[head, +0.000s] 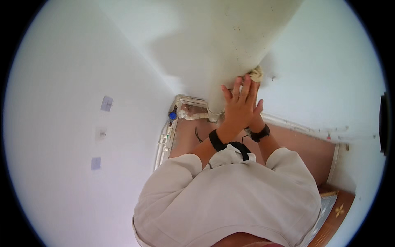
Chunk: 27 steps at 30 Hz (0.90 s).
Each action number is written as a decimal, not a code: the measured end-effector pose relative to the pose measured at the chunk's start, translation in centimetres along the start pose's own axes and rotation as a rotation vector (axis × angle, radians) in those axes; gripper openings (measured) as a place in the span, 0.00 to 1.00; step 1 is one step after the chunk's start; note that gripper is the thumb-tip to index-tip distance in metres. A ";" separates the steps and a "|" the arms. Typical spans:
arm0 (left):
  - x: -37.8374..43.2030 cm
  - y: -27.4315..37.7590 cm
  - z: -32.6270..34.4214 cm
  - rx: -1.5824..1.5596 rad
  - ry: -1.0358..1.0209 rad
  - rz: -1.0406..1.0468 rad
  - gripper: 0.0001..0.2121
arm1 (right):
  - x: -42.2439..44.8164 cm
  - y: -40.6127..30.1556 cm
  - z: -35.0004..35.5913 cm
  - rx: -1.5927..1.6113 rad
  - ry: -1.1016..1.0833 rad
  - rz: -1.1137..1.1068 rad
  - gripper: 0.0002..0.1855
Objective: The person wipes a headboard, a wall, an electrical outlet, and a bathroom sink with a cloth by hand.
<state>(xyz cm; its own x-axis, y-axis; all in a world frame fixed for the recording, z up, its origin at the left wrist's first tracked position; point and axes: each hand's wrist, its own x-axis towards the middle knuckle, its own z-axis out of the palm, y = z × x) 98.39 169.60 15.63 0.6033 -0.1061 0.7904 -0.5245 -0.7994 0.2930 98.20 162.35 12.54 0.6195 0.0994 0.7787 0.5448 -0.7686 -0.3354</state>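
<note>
A thick off-white vertical pipe (243,40) with small dark specks runs down in front of me. My left hand (239,106) lies flat with fingers apart, its fingertips at the pipe's side, and it overlaps my right hand. Mostly behind it, my right hand (256,115) reaches up with its thumb out. A crumpled cream cloth (256,74) sits at the right hand's fingertips, pressed against the pipe where it faces the right wall. The left hand covers most of the right hand's grip on the cloth. Both wrists wear black bands.
Thin white pipes with a blue-faced meter (172,115) run along the left corner. Adhesive hooks (106,103) are on the left wall (61,123). Below lies a reddish-brown floor (296,145). A brown wooden piece with a gold motif (339,211) stands at lower right.
</note>
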 end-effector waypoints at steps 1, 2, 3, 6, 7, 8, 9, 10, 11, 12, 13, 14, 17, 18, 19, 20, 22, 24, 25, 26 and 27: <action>0.4 0.2 0.4 0.057 0.050 0.049 0.30 | -0.1 0.4 -0.3 0.031 -0.010 0.001 0.24; 0.5 0.4 0.8 0.098 0.067 0.024 0.30 | 0.0 1.0 -0.6 0.064 -0.023 -0.002 0.24; 0.1 0.5 0.8 0.094 0.048 0.008 0.29 | -0.4 1.3 -0.5 0.112 -0.047 -0.005 0.24; -0.2 1.2 0.6 0.078 0.001 -0.049 0.29 | -0.8 2.8 -0.7 0.236 -0.123 -0.025 0.24; -0.6 1.7 0.1 -0.007 -0.078 -0.076 0.28 | -0.9 3.0 -0.9 0.273 -0.151 -0.030 0.24; -1.0 2.3 -0.7 0.062 -0.064 -0.124 0.28 | -1.2 2.9 -0.9 0.331 -0.194 -0.037 0.23; -1.0 2.7 -1.1 -0.042 -0.058 -0.150 0.28 | -1.0 3.0 -0.9 0.365 -0.217 -0.045 0.23; -1.0 3.0 -1.7 -0.148 -0.049 -0.173 0.28 | -1.0 2.8 -1.1 0.400 -0.245 -0.052 0.23; -1.0 3.5 -2.3 -0.108 -0.032 -0.191 0.28 | -0.9 2.5 -1.1 0.433 -0.272 -0.062 0.23; -1.4 3.7 -3.3 -0.177 0.013 -0.263 0.28 | -0.8 1.9 -0.7 0.488 -0.301 -0.083 0.23; -1.8 3.8 -4.2 -0.248 0.060 -0.330 0.27 | -0.8 1.0 0.0 0.549 -0.312 -0.109 0.23; -2.0 3.6 -5.1 -0.209 0.082 -0.347 0.27 | -0.7 0.1 0.2 0.587 -0.328 -0.131 0.23; -3.0 3.2 -7.7 -0.174 0.217 -0.371 0.23 | 0.2 -2.4 0.0 0.808 -0.140 -0.244 0.20; -3.4 2.7 -8.7 -0.146 0.246 -0.371 0.21 | 0.6 -3.0 -0.2 0.833 -0.151 -0.258 0.20; -3.8 2.3 -9.8 -0.120 0.273 -0.369 0.19 | 1.1 -3.7 -0.6 0.877 -0.206 -0.285 0.18; -4.2 2.1 -10.9 -0.096 0.284 -0.377 0.19 | 1.4 -4.5 -0.8 0.919 -0.260 -0.310 0.16; -4.7 2.3 -12.4 -0.009 0.290 -0.499 0.17 | 1.5 -5.3 -1.0 1.022 -0.337 -0.301 0.15; -4.9 2.5 -14.0 -0.089 0.294 -0.656 0.17 | 1.6 -6.3 -0.6 1.115 -0.412 -0.287 0.14; -5.1 2.4 -14.6 -0.188 0.282 -0.801 0.17 | 1.7 -6.8 -0.1 1.165 -0.440 -0.280 0.15; -5.5 1.9 -14.9 -0.182 0.297 -0.805 0.17 | 1.6 -7.4 0.4 1.214 -0.468 -0.272 0.15; -6.0 1.0 -15.0 -0.170 0.360 -0.780 0.17 | 1.4 -8.0 1.0 1.219 -0.470 -0.285 0.15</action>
<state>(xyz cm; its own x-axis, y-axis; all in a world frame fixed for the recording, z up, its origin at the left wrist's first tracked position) 85.27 178.29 19.25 0.6158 0.6507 0.4443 -0.1406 -0.4641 0.8746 95.29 169.32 15.78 0.4003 0.5571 0.7276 0.6873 0.3426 -0.6405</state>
